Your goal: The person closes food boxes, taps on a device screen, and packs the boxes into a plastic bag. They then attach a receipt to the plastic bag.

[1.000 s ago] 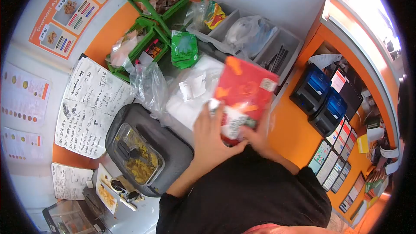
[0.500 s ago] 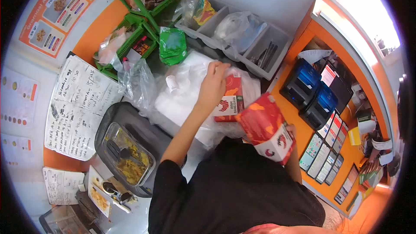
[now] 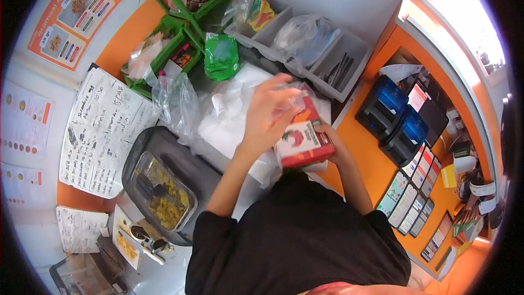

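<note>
Head view: gripping red-and-white carton (image 3: 300, 143) by its right side with fingers of right hand (image 3: 334, 142); holding left hand (image 3: 265, 119), fingers parted, over its far left part.

A red box (image 3: 319, 155) with orange patches and a white panel, its red print apparently blurred; black shirt (image 3: 295, 229); green crates (image 3: 192, 8) and pouch (image 3: 221, 57); grey tray (image 3: 353, 54); orange counter (image 3: 352, 134); black machines (image 3: 397, 145) with blue tops; black-scribbled white sheet (image 3: 101, 136).
</note>
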